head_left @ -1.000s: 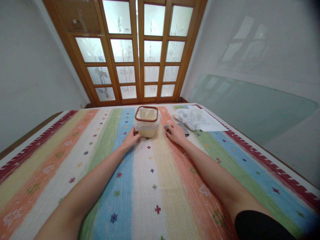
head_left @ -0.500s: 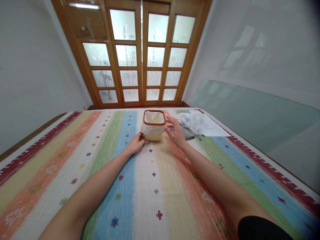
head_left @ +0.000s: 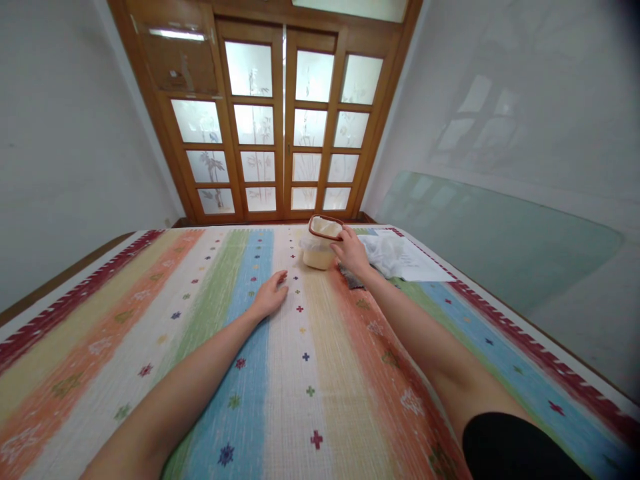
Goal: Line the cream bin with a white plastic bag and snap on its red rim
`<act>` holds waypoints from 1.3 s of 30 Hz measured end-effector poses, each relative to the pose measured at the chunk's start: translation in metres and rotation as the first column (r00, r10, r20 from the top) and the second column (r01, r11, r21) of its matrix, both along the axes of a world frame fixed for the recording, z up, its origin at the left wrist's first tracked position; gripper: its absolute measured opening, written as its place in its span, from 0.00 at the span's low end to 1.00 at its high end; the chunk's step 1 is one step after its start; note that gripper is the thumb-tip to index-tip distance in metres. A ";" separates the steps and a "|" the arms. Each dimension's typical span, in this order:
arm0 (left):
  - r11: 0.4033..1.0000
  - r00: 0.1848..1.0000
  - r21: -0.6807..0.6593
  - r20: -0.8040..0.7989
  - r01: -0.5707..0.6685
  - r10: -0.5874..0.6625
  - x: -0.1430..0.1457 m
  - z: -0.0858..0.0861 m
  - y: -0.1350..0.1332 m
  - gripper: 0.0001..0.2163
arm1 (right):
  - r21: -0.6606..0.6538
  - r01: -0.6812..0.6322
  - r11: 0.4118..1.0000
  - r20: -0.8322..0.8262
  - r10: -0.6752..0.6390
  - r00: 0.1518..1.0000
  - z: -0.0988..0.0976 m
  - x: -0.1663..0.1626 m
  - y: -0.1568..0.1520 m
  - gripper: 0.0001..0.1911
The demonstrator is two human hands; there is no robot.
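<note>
One tub (head_left: 316, 254) at the right hand (head_left: 351, 255), left hand (head_left: 270, 298) apart.

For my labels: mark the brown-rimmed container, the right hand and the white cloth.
brown-rimmed container (head_left: 316, 256), head view, on its pale side wall.
right hand (head_left: 353, 256), head view, middle of its back.
white cloth (head_left: 388, 251), head view, on its crumpled middle.

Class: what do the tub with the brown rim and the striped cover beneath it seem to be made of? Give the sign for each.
Tub: probably plastic, smooth, with a milky, half see-through wall. Rim: likely brown plastic, slightly glossy. Cover: woven fabric, matt, with fine ribbed threads across its stripes.
</note>
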State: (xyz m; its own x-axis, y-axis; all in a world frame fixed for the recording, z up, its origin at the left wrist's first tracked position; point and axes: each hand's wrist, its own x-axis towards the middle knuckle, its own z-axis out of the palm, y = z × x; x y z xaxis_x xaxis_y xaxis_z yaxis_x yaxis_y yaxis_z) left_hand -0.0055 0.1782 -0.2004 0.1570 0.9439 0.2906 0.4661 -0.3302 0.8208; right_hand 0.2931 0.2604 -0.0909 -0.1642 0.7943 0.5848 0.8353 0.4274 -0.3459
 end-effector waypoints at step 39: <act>0.991 0.862 0.126 -0.506 0.054 0.017 -0.046 0.009 0.011 0.25 | -0.248 -0.356 0.901 0.221 0.411 0.885 -0.093 -0.109 -0.056 0.26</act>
